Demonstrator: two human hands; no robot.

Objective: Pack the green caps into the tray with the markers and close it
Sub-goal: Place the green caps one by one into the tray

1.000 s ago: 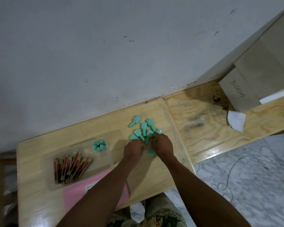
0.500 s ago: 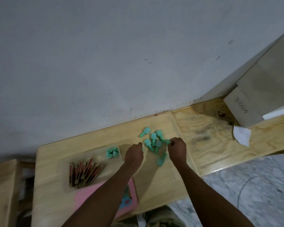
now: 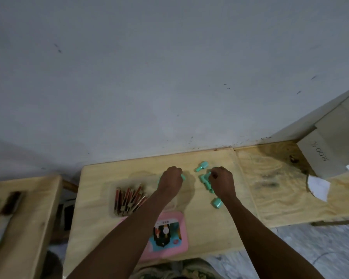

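Writing in your view
You'll find dark handwriting on the grey box at the right edge; its characters are too unclear to read.

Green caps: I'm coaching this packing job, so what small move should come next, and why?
Probably open the left hand over the tray: it hangs above the end beside the markers, green showing at its curled fingers. The right hand grips more green caps from the loose pile on the table.

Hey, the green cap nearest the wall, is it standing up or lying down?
Lying down: the green cap rests lengthwise on the table, with its narrow end pointing left.
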